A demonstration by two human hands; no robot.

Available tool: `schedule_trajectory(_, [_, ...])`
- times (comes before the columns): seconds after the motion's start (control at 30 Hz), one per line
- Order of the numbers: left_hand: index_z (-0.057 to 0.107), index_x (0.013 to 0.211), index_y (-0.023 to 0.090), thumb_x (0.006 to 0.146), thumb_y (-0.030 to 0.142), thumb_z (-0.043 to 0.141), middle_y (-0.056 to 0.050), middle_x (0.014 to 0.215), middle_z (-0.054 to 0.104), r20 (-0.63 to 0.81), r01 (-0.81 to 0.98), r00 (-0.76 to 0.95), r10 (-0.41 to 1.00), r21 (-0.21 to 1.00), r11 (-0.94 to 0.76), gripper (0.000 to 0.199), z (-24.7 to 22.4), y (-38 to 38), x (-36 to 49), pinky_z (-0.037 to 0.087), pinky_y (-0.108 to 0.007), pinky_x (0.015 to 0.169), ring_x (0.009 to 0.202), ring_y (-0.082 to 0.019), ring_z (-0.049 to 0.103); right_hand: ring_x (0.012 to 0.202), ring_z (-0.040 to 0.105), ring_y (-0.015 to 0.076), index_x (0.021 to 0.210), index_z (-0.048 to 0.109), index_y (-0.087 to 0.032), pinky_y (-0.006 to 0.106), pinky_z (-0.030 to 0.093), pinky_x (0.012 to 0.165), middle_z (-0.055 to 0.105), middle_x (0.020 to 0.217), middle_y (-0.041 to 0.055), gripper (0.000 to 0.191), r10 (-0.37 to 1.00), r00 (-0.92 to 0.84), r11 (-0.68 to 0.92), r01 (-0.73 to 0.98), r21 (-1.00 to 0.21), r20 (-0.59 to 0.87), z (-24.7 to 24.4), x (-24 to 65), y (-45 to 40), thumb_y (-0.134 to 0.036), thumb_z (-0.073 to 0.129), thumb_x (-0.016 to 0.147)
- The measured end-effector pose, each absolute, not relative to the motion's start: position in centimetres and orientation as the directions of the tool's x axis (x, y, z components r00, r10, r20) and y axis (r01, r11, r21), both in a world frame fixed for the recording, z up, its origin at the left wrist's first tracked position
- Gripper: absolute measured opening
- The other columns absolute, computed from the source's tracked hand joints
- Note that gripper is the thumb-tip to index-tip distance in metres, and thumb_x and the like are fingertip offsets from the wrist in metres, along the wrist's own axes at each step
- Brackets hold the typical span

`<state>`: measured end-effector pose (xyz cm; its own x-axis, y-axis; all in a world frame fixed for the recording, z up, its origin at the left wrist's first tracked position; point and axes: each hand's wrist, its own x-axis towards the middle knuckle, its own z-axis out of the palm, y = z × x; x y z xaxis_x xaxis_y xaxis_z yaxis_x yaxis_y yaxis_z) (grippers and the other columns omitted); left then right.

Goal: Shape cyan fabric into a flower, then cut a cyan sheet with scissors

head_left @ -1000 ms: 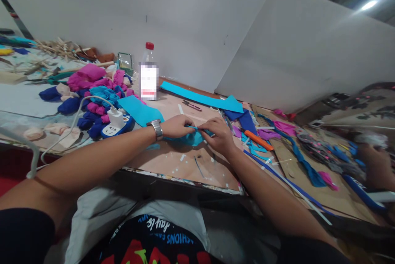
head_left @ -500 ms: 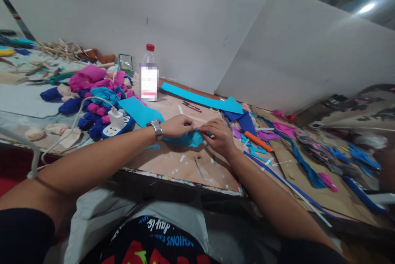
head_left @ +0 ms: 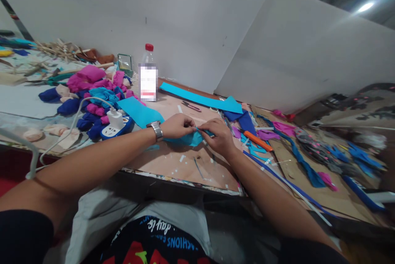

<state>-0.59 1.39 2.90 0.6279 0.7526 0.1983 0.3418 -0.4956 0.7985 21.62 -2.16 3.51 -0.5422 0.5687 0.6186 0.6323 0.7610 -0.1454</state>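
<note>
A turquoise strip (head_left: 187,140) hangs between my hands, low over the tabletop. My left hand (head_left: 178,126), with a metal watch on its wrist, pinches the strip's upper edge between thumb and fingers. Close beside it, my right hand (head_left: 218,134) is closed on the same strip, its fingertips almost meeting the left ones. Part of the strip is hidden behind the fingers. A wider turquoise piece (head_left: 140,111) lies left of my left hand. Beyond both hands are small dark scissors (head_left: 191,107) and a long turquoise band (head_left: 194,96).
A red-capped bottle (head_left: 148,79) stands near the wall. To the left are a power strip (head_left: 116,127) with a white cable and a heap of pink and blue bundles (head_left: 88,79). An orange-handled cutter (head_left: 258,141) and scraps lie to the right.
The fingertips of both hands have shifted slightly at the strip, and a bit more turquoise shows between them. Both hands keep hold of it.
</note>
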Motion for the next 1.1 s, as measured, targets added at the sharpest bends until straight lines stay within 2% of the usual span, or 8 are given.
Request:
schedule_trajectory(0.33, [0.075,0.092,0.014,0.090,0.041,0.059,-0.002,0.074,0.068,0.227,0.370,0.636,0.738,0.749,-0.550,0.031,2.9,1.4,-0.6,0.035,-0.026,0.060,0.066,-0.013,0.053,0.086,0.068,0.0236,0.095,0.074,-0.023,0.043,0.048,0.086,0.077,0.087,0.0056,0.011,0.554,-0.552,0.764,0.635,-0.116,0.623,3.6,21.4,-2.1,-0.029,0.064,0.096])
schedule_trajectory(0.53, [0.072,0.098,0.014,0.087,0.041,0.065,-0.004,0.085,0.072,0.257,0.351,0.648,0.717,0.735,-0.580,0.030,3.1,1.0,-0.6,0.041,-0.027,0.066,0.075,-0.016,0.060,0.086,0.068,0.0241,0.095,0.073,-0.023,0.043,0.049,0.084,0.077,0.087,0.0058,0.009,0.557,-0.539,0.762,0.635,-0.131,0.632,3.4,21.5,-2.0,-0.027,0.065,0.094])
schedule_trajectory(0.67, [0.074,0.102,0.017,0.089,0.034,0.063,-0.006,0.094,0.075,0.304,0.398,0.646,0.700,0.648,-0.649,0.024,3.2,0.8,-0.6,0.042,-0.028,0.072,0.082,-0.018,0.063,0.085,0.068,0.0243,0.094,0.072,-0.023,0.044,0.049,0.083,0.077,0.088,0.0064,0.009,0.575,-0.512,0.746,0.648,-0.152,0.638,3.4,21.5,-2.1,-0.028,0.064,0.094])
schedule_trajectory(0.87, [0.075,0.097,0.019,0.095,0.036,0.053,-0.005,0.087,0.075,0.355,0.466,0.664,0.658,0.492,-0.736,0.028,3.3,0.7,-0.7,0.037,-0.029,0.069,0.078,-0.019,0.063,0.086,0.068,0.0245,0.092,0.070,-0.023,0.043,0.048,0.083,0.076,0.089,0.0063,0.011,0.611,-0.515,0.724,0.670,-0.163,0.601,3.3,21.5,-2.1,-0.029,0.063,0.094])
schedule_trajectory(1.1, [0.076,0.092,0.019,0.098,0.044,0.049,-0.007,0.082,0.074,0.357,0.492,0.661,0.661,0.459,-0.740,0.038,3.4,0.3,-0.7,0.034,-0.029,0.066,0.074,-0.019,0.061,0.085,0.068,0.0244,0.091,0.071,-0.022,0.043,0.048,0.083,0.076,0.088,0.0065,0.012,0.605,-0.524,0.730,0.665,-0.156,0.599,3.1,21.7,-1.9,-0.031,0.063,0.095])
